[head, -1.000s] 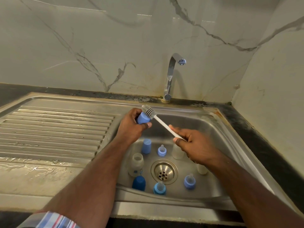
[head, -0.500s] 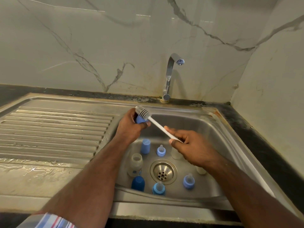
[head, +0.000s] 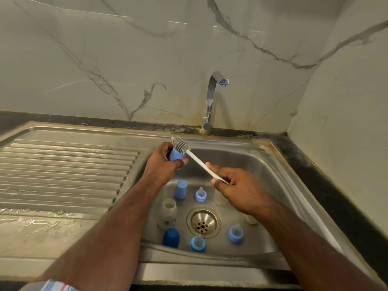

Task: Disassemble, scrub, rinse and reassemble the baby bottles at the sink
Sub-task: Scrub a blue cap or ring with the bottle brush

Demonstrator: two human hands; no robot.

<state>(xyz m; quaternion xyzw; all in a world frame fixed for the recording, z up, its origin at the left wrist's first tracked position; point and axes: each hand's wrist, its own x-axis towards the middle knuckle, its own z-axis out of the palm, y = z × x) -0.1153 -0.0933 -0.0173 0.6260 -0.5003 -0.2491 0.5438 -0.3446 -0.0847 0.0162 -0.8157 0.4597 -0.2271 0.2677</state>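
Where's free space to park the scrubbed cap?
Free: the ribbed drainboard left of the basin, wet only along its near edge. Basin floor is bare right of the drain, toward the right wall. Crowded: caps, nipples and bottles ring the drain's left, far and near sides.

Brush (head: 181, 145) against hand-held blue cap (head: 176, 154)

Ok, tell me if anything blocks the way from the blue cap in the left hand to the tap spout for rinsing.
Only the bottle brush: its head rests on the blue cap held by the left hand. Past it, the way to the tap spout looks open.
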